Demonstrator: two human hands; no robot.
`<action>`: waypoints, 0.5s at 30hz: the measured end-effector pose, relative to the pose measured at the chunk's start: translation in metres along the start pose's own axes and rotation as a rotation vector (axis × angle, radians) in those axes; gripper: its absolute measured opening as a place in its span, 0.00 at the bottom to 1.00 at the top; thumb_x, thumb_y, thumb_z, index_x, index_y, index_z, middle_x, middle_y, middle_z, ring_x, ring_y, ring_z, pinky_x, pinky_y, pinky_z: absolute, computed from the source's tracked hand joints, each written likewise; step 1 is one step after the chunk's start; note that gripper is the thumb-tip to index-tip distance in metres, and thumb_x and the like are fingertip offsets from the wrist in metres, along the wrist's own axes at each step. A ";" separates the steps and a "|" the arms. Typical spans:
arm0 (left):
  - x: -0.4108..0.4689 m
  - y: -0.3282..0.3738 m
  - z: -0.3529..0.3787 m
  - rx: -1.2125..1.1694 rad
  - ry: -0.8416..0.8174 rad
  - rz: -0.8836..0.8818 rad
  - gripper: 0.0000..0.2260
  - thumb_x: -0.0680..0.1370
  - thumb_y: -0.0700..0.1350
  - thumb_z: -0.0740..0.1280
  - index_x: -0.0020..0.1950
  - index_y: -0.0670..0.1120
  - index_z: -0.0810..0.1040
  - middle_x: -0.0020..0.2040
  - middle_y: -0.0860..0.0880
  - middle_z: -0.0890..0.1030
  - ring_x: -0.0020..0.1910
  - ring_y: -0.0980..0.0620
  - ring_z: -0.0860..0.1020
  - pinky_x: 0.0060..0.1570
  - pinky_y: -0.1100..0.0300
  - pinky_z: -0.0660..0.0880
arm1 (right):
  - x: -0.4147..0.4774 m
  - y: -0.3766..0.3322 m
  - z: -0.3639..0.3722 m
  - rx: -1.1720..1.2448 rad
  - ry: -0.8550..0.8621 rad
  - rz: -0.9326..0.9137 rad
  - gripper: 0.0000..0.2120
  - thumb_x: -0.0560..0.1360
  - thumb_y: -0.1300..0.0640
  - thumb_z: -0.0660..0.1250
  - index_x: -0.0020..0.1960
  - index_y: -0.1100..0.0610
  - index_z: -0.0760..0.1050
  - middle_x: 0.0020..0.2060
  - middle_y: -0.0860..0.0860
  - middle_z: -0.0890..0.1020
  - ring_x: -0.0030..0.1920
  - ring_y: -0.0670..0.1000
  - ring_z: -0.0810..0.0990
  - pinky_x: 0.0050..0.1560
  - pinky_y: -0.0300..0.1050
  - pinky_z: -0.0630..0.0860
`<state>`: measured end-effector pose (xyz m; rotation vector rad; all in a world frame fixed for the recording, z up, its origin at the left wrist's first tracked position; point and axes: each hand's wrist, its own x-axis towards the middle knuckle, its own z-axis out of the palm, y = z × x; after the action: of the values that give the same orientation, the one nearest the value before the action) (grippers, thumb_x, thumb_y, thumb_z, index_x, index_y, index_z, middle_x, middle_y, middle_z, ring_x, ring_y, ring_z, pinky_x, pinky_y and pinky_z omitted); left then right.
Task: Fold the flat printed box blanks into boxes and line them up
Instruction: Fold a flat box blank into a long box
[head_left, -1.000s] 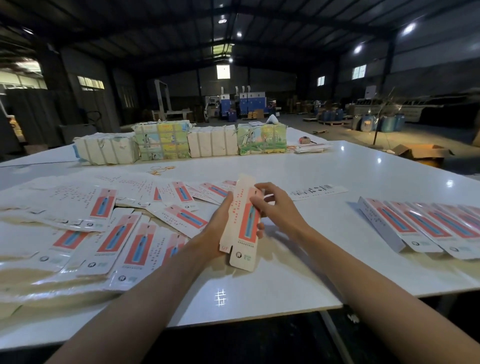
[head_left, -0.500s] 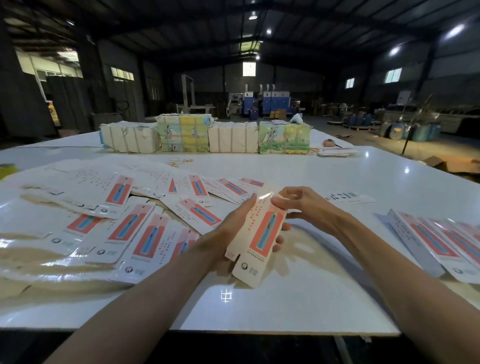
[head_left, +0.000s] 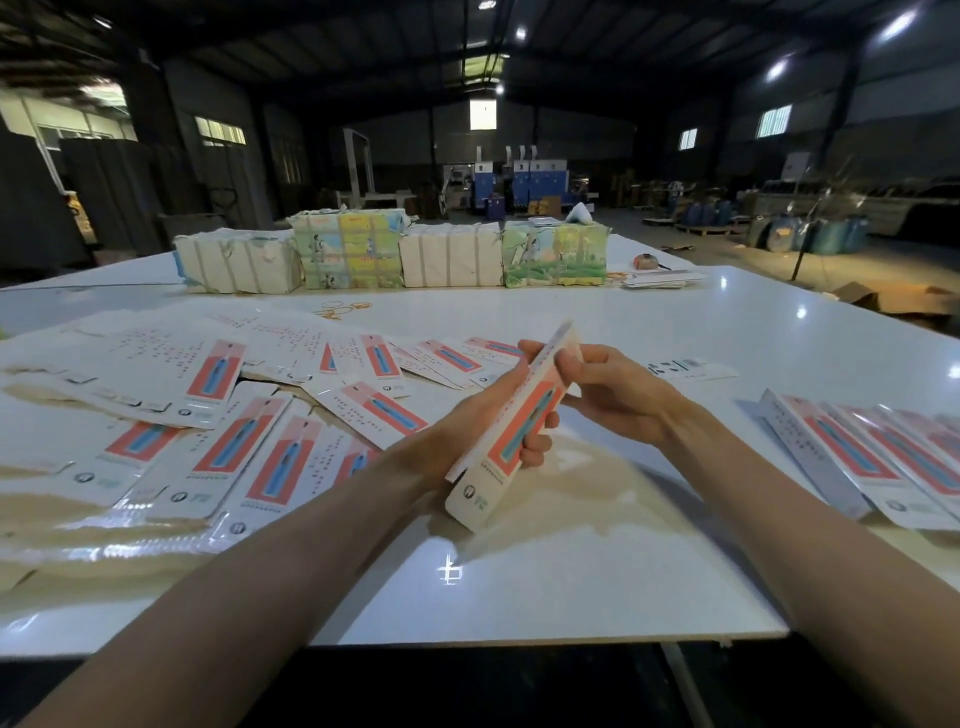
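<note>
Blanks (head_left: 223, 447) lie spread on the table (head_left: 571, 587), left. The left hand (head_left: 457, 426), half hidden, curls round a box (head_left: 519, 423) above the middle. The right hand (head_left: 613, 389) pinches its top. Boxes (head_left: 857, 452) at right are cut off. Print is too small to read.

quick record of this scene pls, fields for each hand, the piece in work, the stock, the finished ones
piece in work: printed box, held tilted above the table
left: left hand grips the box around its middle
right: right hand pinches its upper end
stock: flat blanks spread on the table's left
finished: folded boxes in a row on the right
back: wrapped bundles side by side
</note>
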<state>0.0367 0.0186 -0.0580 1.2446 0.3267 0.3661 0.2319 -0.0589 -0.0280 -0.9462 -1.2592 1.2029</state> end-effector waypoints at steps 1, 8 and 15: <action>0.002 -0.002 0.001 -0.053 -0.009 -0.011 0.28 0.77 0.65 0.70 0.62 0.43 0.71 0.43 0.44 0.79 0.32 0.50 0.77 0.33 0.59 0.79 | 0.000 0.000 0.003 0.019 -0.004 -0.003 0.24 0.79 0.53 0.70 0.68 0.69 0.78 0.63 0.61 0.83 0.62 0.57 0.82 0.63 0.51 0.81; -0.006 0.000 -0.016 -0.487 0.024 -0.049 0.19 0.83 0.61 0.61 0.57 0.45 0.74 0.39 0.46 0.80 0.27 0.53 0.78 0.27 0.61 0.78 | 0.002 0.000 0.022 0.055 0.232 -0.101 0.28 0.79 0.60 0.73 0.76 0.51 0.68 0.59 0.58 0.87 0.59 0.59 0.86 0.58 0.49 0.84; -0.013 0.003 -0.005 -0.251 0.200 0.007 0.28 0.84 0.65 0.60 0.69 0.44 0.79 0.52 0.40 0.86 0.46 0.43 0.87 0.41 0.52 0.84 | 0.003 0.017 0.044 -0.115 0.299 -0.150 0.31 0.78 0.56 0.75 0.76 0.52 0.65 0.56 0.60 0.87 0.54 0.58 0.88 0.59 0.55 0.84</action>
<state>0.0224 0.0176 -0.0564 0.9650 0.4334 0.5229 0.1862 -0.0574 -0.0387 -1.0533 -1.1443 0.8443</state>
